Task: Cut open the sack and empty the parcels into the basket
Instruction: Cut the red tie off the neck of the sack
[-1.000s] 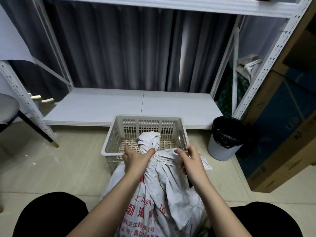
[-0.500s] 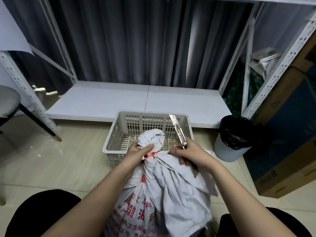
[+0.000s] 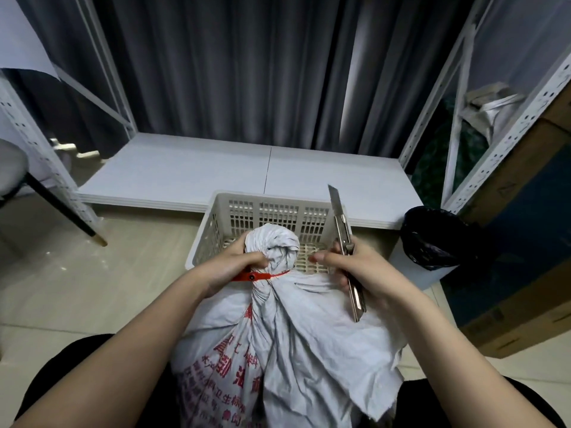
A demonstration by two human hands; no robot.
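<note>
My left hand [image 3: 238, 267] grips the bunched neck of the white woven sack [image 3: 278, 344], which stands between my knees just near of the empty basket [image 3: 210, 223], cinched by a red tie [image 3: 256, 276]. My right hand [image 3: 358, 273] grips a utility knife [image 3: 344, 239], blade pointing far and up, beside the knot. The cloth looks soft, crumpled and probably heavy; the neck seems the best hold, with open floor left and a black-lined bin [image 3: 432, 242] crowding the right.

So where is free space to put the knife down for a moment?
The white shelf board behind the basket is bare, and so is the floor between the basket and the chair leg. Between the basket and the bin it is tight.
</note>
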